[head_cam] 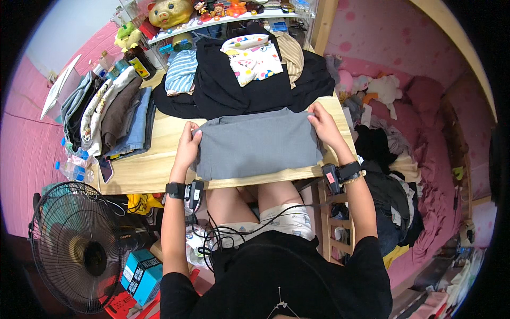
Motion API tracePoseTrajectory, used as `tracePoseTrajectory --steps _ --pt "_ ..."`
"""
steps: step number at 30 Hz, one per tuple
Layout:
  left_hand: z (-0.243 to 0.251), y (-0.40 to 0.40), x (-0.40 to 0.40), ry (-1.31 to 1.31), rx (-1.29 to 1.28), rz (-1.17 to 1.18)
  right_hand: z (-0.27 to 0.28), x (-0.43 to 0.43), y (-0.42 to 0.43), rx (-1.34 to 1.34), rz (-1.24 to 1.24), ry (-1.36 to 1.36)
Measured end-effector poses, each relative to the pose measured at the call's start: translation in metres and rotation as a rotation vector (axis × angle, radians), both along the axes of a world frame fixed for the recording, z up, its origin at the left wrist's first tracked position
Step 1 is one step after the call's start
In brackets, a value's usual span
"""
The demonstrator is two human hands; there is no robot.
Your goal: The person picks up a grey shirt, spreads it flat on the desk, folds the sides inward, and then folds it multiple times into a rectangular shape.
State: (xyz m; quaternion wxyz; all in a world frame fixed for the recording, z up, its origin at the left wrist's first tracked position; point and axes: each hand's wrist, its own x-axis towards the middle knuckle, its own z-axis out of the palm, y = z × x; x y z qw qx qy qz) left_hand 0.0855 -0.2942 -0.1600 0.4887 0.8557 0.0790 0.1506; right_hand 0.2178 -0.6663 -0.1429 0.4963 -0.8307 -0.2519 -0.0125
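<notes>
A grey cloth garment [257,145], folded into a wide rectangle, lies along the front of the wooden table [167,139]. My left hand [188,143] pinches its upper left corner between thumb and fingers. At the upper right corner, my right hand [323,123] grips the fabric the same way. Behind the grey garment are black garments [263,95], and a folded white garment with a colourful print [253,60] rests on them. Blue-striped cloth [181,73] and beige striped cloth [293,58] lie beside the black ones.
Folded clothes [119,111] stand in a row at the table's left, near a phone [106,170] and plastic bottles [73,170]. A standing fan [93,257] is at lower left. Cables [211,239] hang over my lap. The bed [434,191] at right holds heaped clothes [382,179].
</notes>
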Motion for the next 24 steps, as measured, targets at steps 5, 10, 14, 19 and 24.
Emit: tracePoseTrajectory --steps 5,10,14,19,24 --pt "-0.013 0.004 0.032 -0.047 0.135 0.124 -0.017 0.025 0.023 -0.043 -0.091 -0.108" --pt "-0.022 -0.002 0.04 0.094 0.3 0.165 -0.041 0.031 0.03 -0.322 -0.139 -0.161" --pt "-0.004 -0.008 0.015 0.07 0.374 0.266 -0.012 0.009 0.037 -0.384 -0.242 -0.239" --pt "0.016 -0.073 -0.012 0.031 0.632 0.041 0.013 -0.048 0.052 -0.502 -0.186 -0.424" --pt "-0.009 -0.079 -0.037 0.144 0.88 0.012 -0.03 -0.078 0.045 -0.645 -0.039 -0.424"
